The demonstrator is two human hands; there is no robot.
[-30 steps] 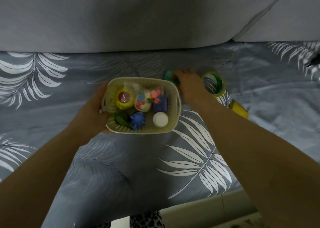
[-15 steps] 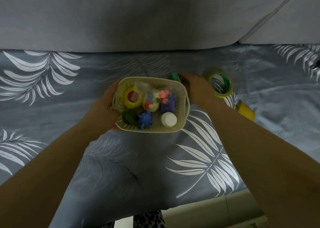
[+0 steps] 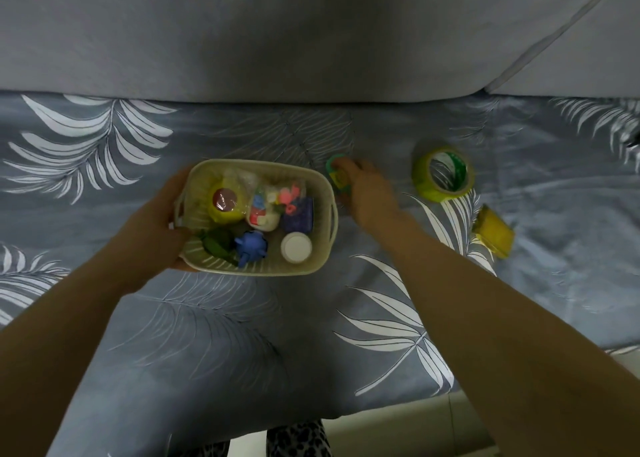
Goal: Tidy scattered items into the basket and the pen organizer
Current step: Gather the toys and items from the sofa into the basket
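A cream plastic basket sits on the leaf-patterned bed sheet. It holds several small items, among them a blue toy, a white-capped bottle and a yellow container with a red lid. My left hand grips the basket's left side. Just right of the basket, my right hand holds a small green and yellow toy, fingers curled around it above the sheet.
A roll of yellow-green tape lies on the sheet to the right. A yellow sponge-like block lies further right and nearer me. Grey cushions rise behind. The bed's front edge is near the bottom.
The right hand has closed round the small green toy beside the basket and drawn it a little toward the basket's right rim. The left hand keeps its hold on the basket.
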